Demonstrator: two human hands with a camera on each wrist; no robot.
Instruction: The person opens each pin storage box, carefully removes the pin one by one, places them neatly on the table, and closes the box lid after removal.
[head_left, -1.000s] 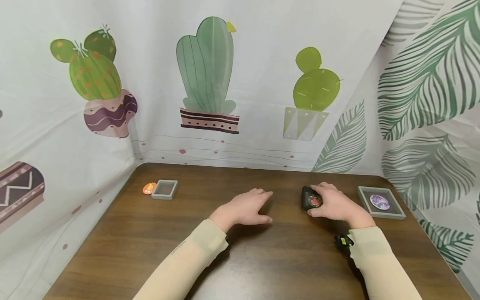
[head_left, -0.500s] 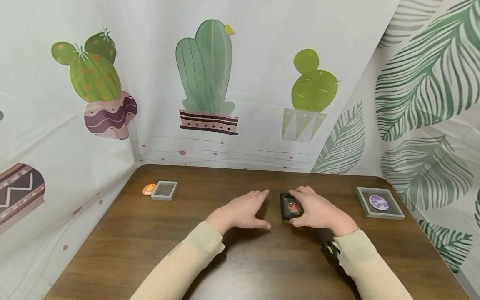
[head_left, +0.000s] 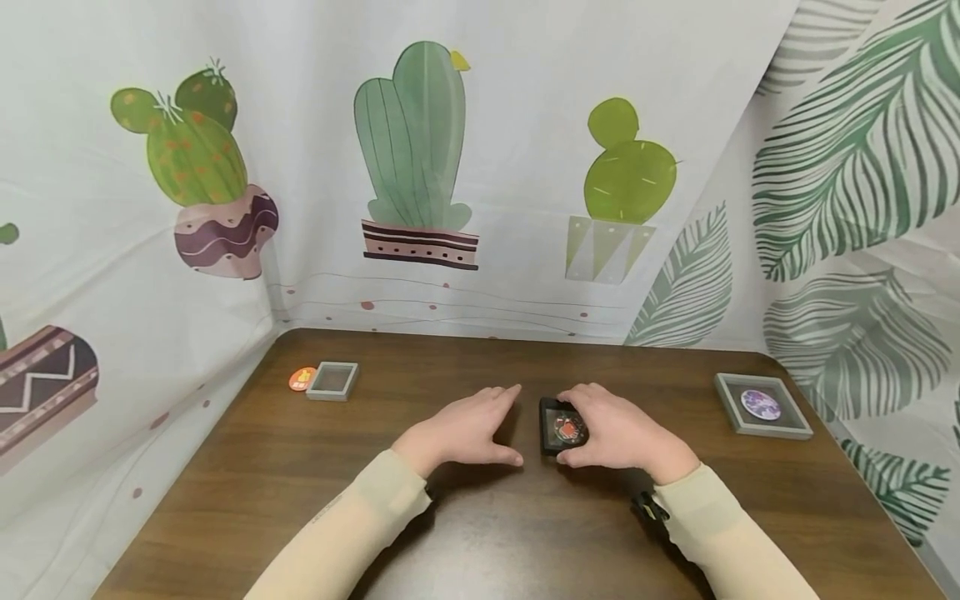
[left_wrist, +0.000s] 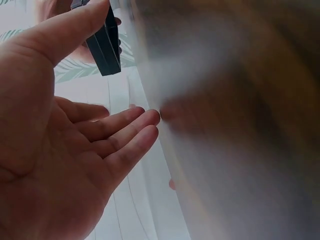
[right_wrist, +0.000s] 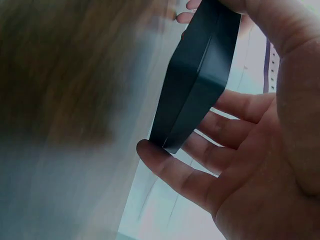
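Observation:
A black square display case with a round red badge inside is gripped by my right hand, thumb on the near edge and fingers on the far one. In the right wrist view the case shows its dark side with a thin seam; the thumb is at its top and a fingertip at its lower end. My left hand is just left of the case, fingers extended and thumb apart, holding nothing. The left wrist view shows the case beyond the left thumb, with a gap between it and the fingers.
On the brown wooden table, a larger grey case with a purple round badge lies at the right. At the far left, a small grey case lies beside an orange round badge. A cactus-print curtain stands behind.
My right hand has carried the black case leftward and nearer to me, from beside the purple badge's case to close by my left hand. The left hand has shifted slightly left and nearer.

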